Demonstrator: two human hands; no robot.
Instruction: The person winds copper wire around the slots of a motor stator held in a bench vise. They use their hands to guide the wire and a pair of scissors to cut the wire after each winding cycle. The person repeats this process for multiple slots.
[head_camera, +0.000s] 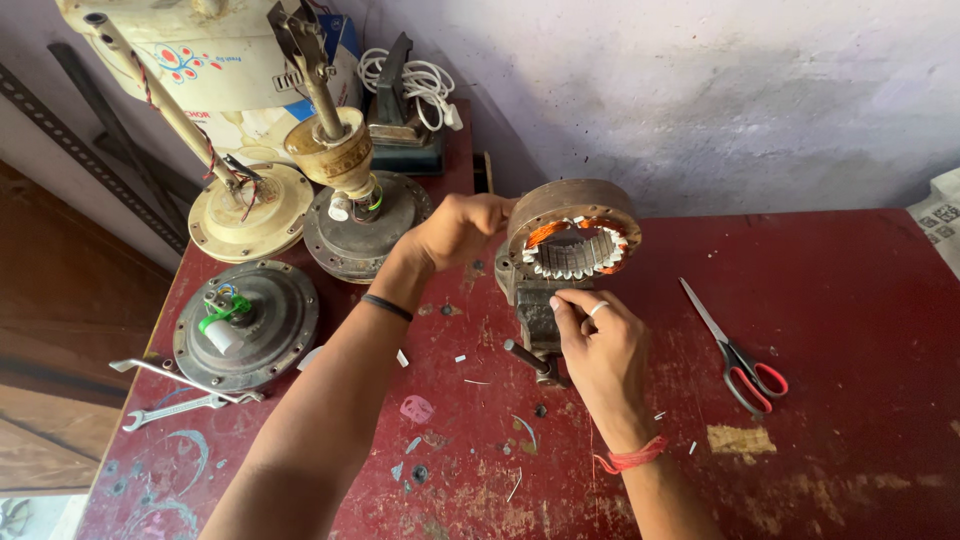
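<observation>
While the left hand (455, 232) grips the round motor stator (572, 237) at its rim, the right hand (600, 345) pinches its white insulation above the red tabletop (850, 330).

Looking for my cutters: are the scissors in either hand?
No: the scissors lie on the table, apart from the right hand.

Left hand (455, 230) curled — right hand (600, 340) (fingers pinched)
</observation>
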